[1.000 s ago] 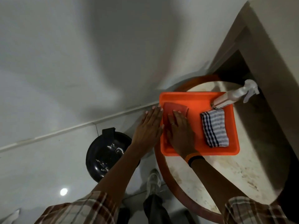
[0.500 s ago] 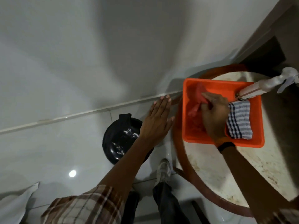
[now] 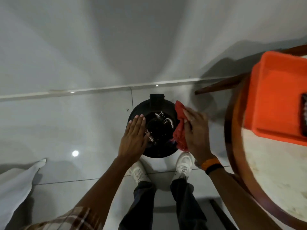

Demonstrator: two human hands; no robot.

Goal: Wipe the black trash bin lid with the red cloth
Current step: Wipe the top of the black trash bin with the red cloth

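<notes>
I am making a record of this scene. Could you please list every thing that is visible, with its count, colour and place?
trash bin lid: 1, black, on the bin on the floor, centre.
cloth: 1, red, at the lid's right edge, in the right hand.
tray: 1, orange, on the table, right.
table: 1, round, pale top, brown rim, right.
white fabric: 1, lower left.
shoes: 2, white, below the bin.
wristbands: 2, orange and black, right wrist.
left hand: 1, flat, over the lid's left side.
right hand: 1, gripping the cloth.
</notes>
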